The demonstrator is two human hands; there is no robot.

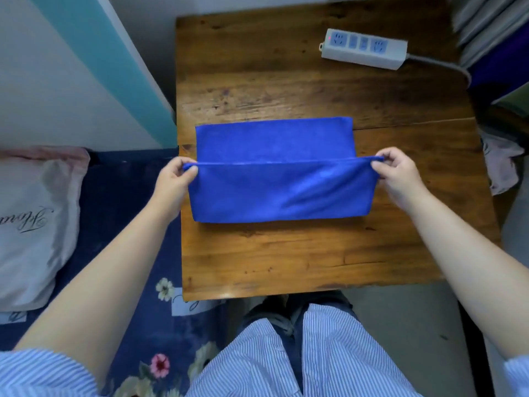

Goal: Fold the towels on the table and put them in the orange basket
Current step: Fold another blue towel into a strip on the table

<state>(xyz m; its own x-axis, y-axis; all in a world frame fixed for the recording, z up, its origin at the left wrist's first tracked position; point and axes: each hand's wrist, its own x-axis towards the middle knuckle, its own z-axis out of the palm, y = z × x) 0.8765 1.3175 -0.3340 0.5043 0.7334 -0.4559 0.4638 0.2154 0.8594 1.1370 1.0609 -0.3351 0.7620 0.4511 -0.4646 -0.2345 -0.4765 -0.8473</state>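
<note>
A blue towel [274,144] lies across the middle of the wooden table [286,259]. Its near half is raised off the table and stretched taut between my hands. My left hand [174,179] pinches the left corner of the raised edge. My right hand [398,176] pinches the right corner. The far half of the towel lies flat on the wood. No orange basket is in view.
A white power strip [363,48] with a grey cable lies at the table's far right. A bed with a dark floral cover [120,196] and a pillow [34,224] is at the left. Crumpled cloth [503,164] sits off the table's right edge.
</note>
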